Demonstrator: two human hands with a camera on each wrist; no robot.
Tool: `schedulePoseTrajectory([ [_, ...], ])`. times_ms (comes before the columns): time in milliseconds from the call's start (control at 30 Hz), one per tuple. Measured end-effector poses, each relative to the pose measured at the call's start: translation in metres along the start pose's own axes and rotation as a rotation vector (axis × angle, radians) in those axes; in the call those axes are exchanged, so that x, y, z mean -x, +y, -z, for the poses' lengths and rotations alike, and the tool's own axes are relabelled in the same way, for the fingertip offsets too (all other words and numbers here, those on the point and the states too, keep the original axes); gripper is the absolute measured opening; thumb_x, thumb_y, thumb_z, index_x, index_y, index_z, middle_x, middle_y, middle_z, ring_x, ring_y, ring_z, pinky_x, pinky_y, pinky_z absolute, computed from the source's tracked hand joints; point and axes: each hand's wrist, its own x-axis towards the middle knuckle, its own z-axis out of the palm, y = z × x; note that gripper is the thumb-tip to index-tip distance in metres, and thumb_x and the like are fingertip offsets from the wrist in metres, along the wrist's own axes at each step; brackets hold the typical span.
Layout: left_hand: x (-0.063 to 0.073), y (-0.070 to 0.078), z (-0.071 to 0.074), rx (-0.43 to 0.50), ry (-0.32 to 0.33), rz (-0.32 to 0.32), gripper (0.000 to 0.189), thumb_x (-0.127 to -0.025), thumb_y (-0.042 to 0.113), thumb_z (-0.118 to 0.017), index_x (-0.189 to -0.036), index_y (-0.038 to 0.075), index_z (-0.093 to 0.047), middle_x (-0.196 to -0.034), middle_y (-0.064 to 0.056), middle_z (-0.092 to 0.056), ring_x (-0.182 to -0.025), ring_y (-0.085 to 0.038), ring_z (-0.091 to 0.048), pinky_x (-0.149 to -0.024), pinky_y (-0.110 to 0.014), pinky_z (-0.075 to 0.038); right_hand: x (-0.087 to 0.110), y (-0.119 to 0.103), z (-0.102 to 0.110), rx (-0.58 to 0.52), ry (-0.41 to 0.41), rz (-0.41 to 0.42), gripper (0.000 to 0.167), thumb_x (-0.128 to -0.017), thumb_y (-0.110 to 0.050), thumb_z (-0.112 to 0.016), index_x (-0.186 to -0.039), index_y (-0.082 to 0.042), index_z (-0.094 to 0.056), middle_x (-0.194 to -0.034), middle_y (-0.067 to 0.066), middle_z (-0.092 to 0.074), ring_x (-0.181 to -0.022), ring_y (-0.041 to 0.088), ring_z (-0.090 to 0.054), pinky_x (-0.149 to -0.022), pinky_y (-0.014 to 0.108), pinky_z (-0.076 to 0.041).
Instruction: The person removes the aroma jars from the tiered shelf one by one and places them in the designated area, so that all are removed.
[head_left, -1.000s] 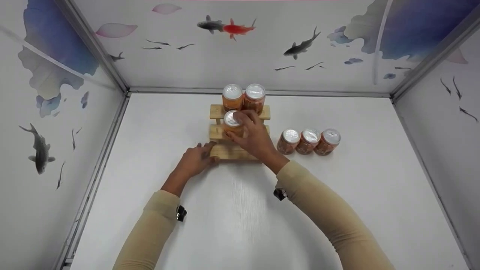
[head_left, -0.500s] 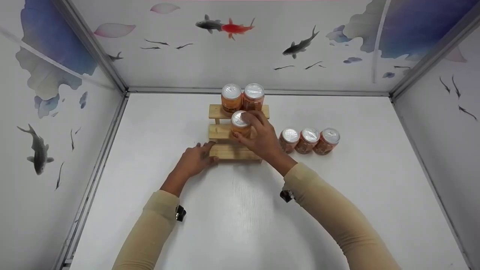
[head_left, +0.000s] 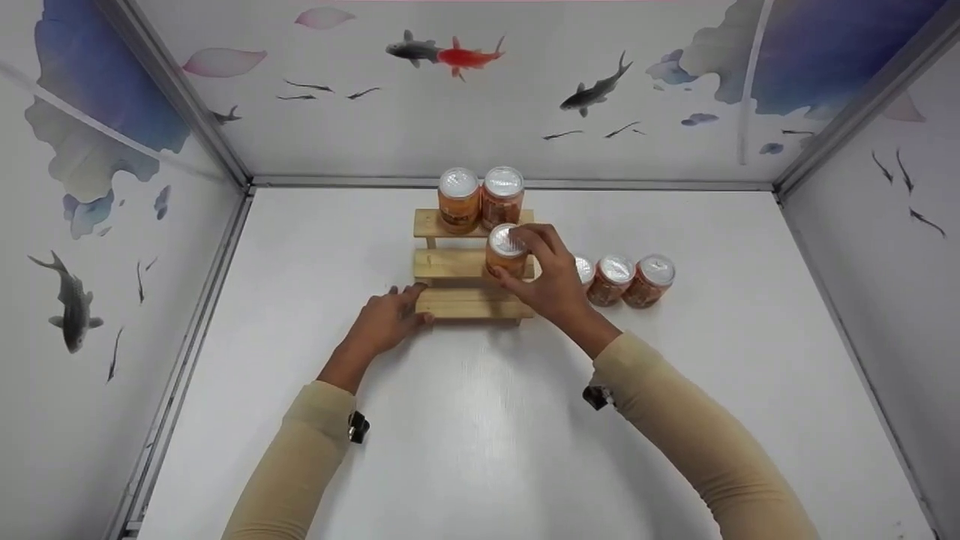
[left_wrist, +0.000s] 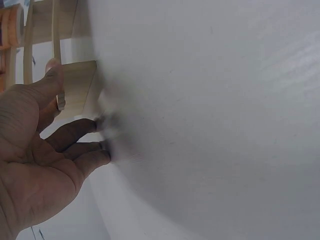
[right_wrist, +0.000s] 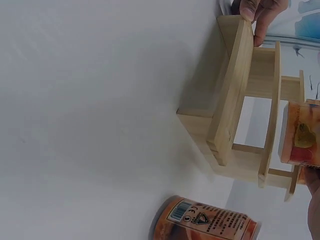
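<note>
My right hand point(head_left: 551, 281) grips an orange can point(head_left: 504, 259) with a silver top, thumb on the near side and fingers at the lid. The can is upright, at the right end of the middle step of a three-step wooden rack point(head_left: 450, 264). In the right wrist view the can point(right_wrist: 302, 135) shows its fruit label beside the middle board. My left hand point(head_left: 382, 322) holds the left end of the bottom board. In the left wrist view, its thumb lies on the front of the rack point(left_wrist: 77, 85) and the other fingers of the hand point(left_wrist: 45, 165) reach down toward the table.
Two similar cans, one amber point(head_left: 459, 206) and one redder point(head_left: 502, 206), stand side by side on the top step. Right of the rack, a row of three cans point(head_left: 651, 285) stands on the white table point(head_left: 465, 435), the leftmost partly hidden by my right hand. Printed panels enclose the table.
My right hand has slid the can rightward along the middle step, from its left part to its right end. The left hand keeps its hold on the rack. The view shifts slightly.
</note>
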Motion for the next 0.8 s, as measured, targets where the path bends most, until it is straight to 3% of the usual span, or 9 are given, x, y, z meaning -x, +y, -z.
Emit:
schedulePoseTrajectory([
  [233,0.0,0.001,0.002,0.042,0.004,0.003,0.07,-0.108,0.046,-0.07,-0.168,0.017,-0.049,-0.168,-0.029,-0.047,-0.16,-0.054,-0.04,-0.129,-0.068,-0.038,0.01,0.005,0.015,0.035,-0.003,-0.036,0.059,-0.094,-0.027,-0.091,-0.143,-0.01,-0.065,-0.138,0.017,-0.063,-0.127,0.032,-0.07,-0.102,0.049,-0.063],
  [400,0.0,0.001,0.001,0.03,0.006,0.021,0.069,-0.109,0.045,-0.069,-0.168,0.017,-0.049,-0.17,-0.023,-0.048,-0.162,-0.052,-0.038,-0.13,-0.066,-0.037,0.017,0.008,0.023,0.076,-0.002,-0.039,0.057,-0.094,-0.029,-0.091,-0.141,-0.01,-0.065,-0.137,0.016,-0.063,-0.11,0.028,-0.07,-0.08,0.044,-0.063],
  [467,0.001,0.002,0.001,0.032,0.008,0.024,0.068,-0.109,0.045,-0.07,-0.168,0.017,-0.05,-0.17,-0.023,-0.048,-0.162,-0.052,-0.039,-0.13,-0.066,-0.037,0.02,0.009,0.025,0.075,-0.003,-0.038,0.057,-0.093,-0.029,-0.091,-0.141,-0.01,-0.065,-0.136,0.016,-0.063,-0.108,0.027,-0.069,-0.077,0.042,-0.061],
  [667,0.003,0.004,0.0,0.046,0.011,0.032,0.069,-0.108,0.045,-0.071,-0.168,0.018,-0.05,-0.17,-0.023,-0.048,-0.162,-0.051,-0.039,-0.13,-0.065,-0.037,0.031,0.013,0.031,0.059,0.009,-0.022,0.058,-0.092,-0.024,-0.093,-0.14,-0.008,-0.065,-0.135,0.017,-0.063,-0.126,0.031,-0.069,-0.1,0.049,-0.063],
  [800,0.003,0.003,0.0,0.045,0.009,0.033,0.069,-0.108,0.045,-0.07,-0.168,0.018,-0.049,-0.171,-0.023,-0.047,-0.162,-0.05,-0.039,-0.13,-0.065,-0.038,0.037,0.013,0.037,0.071,0.021,-0.024,0.058,-0.09,-0.022,-0.094,-0.139,-0.008,-0.066,-0.135,0.016,-0.063,-0.126,0.032,-0.069,-0.1,0.051,-0.063],
])
